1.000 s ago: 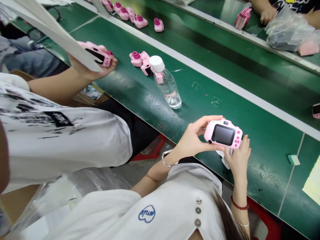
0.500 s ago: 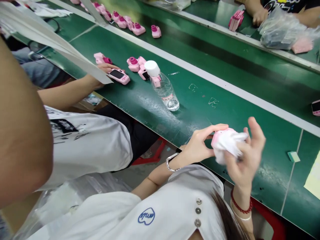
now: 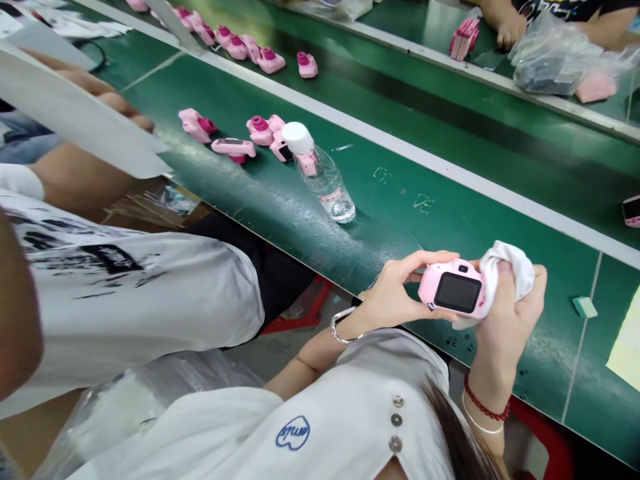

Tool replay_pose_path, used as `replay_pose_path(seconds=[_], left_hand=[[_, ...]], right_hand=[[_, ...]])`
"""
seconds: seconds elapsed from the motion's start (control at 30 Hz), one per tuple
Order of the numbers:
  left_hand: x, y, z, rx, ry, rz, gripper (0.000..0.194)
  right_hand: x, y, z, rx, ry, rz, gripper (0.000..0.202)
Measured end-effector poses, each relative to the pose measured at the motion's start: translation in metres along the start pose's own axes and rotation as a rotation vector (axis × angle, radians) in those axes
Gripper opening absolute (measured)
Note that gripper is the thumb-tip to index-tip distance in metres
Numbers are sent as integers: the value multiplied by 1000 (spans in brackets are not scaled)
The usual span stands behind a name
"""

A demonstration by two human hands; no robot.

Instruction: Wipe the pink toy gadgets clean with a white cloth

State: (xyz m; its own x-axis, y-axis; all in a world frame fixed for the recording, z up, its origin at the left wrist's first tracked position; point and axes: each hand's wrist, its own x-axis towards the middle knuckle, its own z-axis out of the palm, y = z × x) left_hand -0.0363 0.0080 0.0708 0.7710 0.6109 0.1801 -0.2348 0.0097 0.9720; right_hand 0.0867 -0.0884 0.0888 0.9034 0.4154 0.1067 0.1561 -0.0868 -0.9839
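A water bottle [image 3: 323,177] with a white cap is stood on the green counter [image 3: 450,220]. Pink toy cameras [image 3: 235,147] are laid just beside it, and more [image 3: 250,50] are lined up farther back. A small green block [image 3: 585,307] is seen at right.

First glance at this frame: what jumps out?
Low and right of centre, the left hand pinches a pink toy camera with its dark screen up, while the right hand presses a white cloth to its end. Behind, a clear water bottle stands on the green belt beside loose pink cameras.
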Motion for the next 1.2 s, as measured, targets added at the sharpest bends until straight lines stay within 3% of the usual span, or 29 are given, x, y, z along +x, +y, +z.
replay_pose_path(seconds=[0.1,0.2,0.33,0.6,0.8,0.9,1.0,1.07,1.2], left_hand=[[0,9,-2,-80,-17,-71,79],[-1,15,-3,-101,-8,-82,80],[-2,15,-4,-105,-7,-38,79],[-3,16,-4,-86,4,-59,77],[-4,16,-5,-57,10,-29,78],[-4,16,-6,-29,9,-50,77],[-2,16,-5,24,-25,-88,75],[-1,14,-3,71,-18,-111,76],[-1,10,-2,94,26,-122,72]], right_hand=[[8,0,-1,226,-115,218,30],[8,0,-1,333,-157,289,31],[5,-1,-1,358,-207,290,28],[9,2,-1,205,-307,149,34],[1,1,-4,309,-281,232,35],[-2,-5,-12,245,-375,25,40],[2,-12,-19,-17,-606,-216,24],[6,-13,-19,-169,-670,-270,19],[11,-7,-11,-238,-433,-235,30]])
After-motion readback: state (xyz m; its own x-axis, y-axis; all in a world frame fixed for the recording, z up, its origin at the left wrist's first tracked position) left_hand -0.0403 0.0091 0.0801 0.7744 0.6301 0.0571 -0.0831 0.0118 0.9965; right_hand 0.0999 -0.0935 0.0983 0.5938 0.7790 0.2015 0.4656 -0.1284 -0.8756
